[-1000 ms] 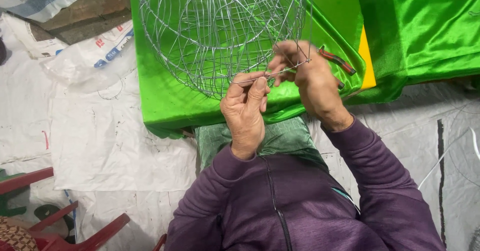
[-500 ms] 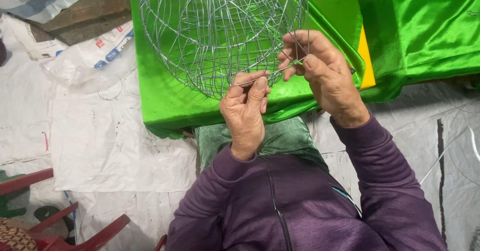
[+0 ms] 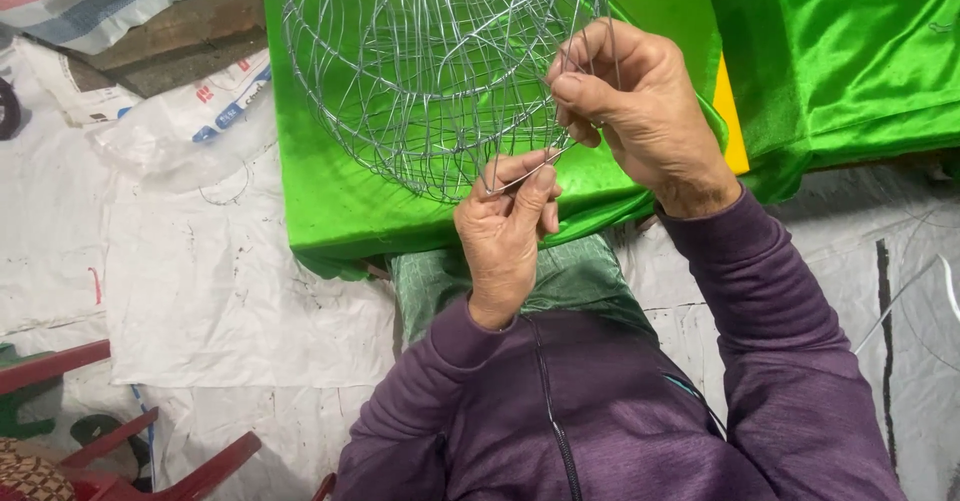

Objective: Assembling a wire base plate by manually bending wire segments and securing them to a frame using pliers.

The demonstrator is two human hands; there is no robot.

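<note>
A: Where does the wire frame (image 3: pixel 430 71) sit?

B: It rests on the green cloth (image 3: pixel 330 201), a rounded cage of thin silver wire, its lower rim toward the person. The left hand (image 3: pixel 505 226) pinches that near rim, thumb and fingers closed on a wire at the bottom edge.

A: And the right hand (image 3: pixel 640 111)?

B: It is closed on an upright wire at the frame's right side, fingers curled round it. Compared with a second ago it has risen and moved away from the left hand; back then the two hands worked nearly touching at the rim.

A: Has the left hand changed?

B: Hardly; it keeps the same pinch at the same spot. The frame has not shifted either.

A: Around them?

B: White plastic sheeting (image 3: pixel 200 301) covers the floor, and a red chair frame (image 3: pixel 60 361) shows at lower left.
</note>
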